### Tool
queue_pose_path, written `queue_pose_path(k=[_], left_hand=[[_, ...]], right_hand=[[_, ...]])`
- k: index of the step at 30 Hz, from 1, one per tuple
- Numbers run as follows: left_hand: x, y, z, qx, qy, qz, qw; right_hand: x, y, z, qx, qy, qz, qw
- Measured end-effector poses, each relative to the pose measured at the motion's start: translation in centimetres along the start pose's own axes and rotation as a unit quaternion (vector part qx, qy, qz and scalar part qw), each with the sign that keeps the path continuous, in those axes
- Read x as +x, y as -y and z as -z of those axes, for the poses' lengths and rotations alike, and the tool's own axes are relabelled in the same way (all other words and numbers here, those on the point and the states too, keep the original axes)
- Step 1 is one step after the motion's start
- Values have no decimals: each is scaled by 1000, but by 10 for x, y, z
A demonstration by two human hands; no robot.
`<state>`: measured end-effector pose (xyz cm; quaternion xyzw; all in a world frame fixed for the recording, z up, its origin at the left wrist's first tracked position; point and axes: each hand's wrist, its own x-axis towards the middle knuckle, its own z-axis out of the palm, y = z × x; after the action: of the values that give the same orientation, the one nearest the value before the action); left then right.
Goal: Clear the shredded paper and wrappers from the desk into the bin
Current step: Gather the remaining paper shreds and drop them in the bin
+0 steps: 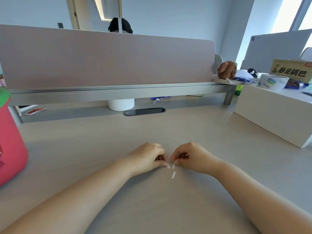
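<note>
Both my hands rest on the beige desk (101, 149), close together at its middle. My left hand (148, 157) has curled fingers and pinches a small white paper strip (168, 166) at its fingertips. My right hand (194, 157) pinches another short white strip (173, 165) just beside it. A third white strip (173, 175) lies loose on the desk right below the two hands. A pink bin with a green rim (10, 141) stands at the desk's left edge, partly out of view.
A grey partition (108, 58) closes the back of the desk, with a white cup (121, 104), a cable slot (144, 111) and a red wrapper (34, 111) under its rail. A white box (273, 114) with snack packs stands at the right. A brown plush toy (227, 69) sits behind.
</note>
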<state>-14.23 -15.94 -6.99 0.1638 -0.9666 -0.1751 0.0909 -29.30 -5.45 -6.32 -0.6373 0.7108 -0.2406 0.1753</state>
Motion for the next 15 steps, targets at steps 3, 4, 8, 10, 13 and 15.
queue_pose_path(k=[3,4,8,10,13,15], left_hand=[[-6,5,7,-8,16,6,1000],[-8,6,11,-21,28,11,999],[-9,9,17,-29,71,40,996],[-8,8,14,-23,54,51,997],[-7,5,9,-40,26,52,998],[-7,5,8,-47,25,55,997]], right_hand=[[-3,-1,4,48,0,-1,999],[-5,-2,7,41,-8,-5,999],[-12,0,8,-14,38,-18,999],[-11,4,3,-32,31,-3,999],[-7,5,-1,-28,3,8,1000],[-6,5,-3,-13,-1,8,1000]])
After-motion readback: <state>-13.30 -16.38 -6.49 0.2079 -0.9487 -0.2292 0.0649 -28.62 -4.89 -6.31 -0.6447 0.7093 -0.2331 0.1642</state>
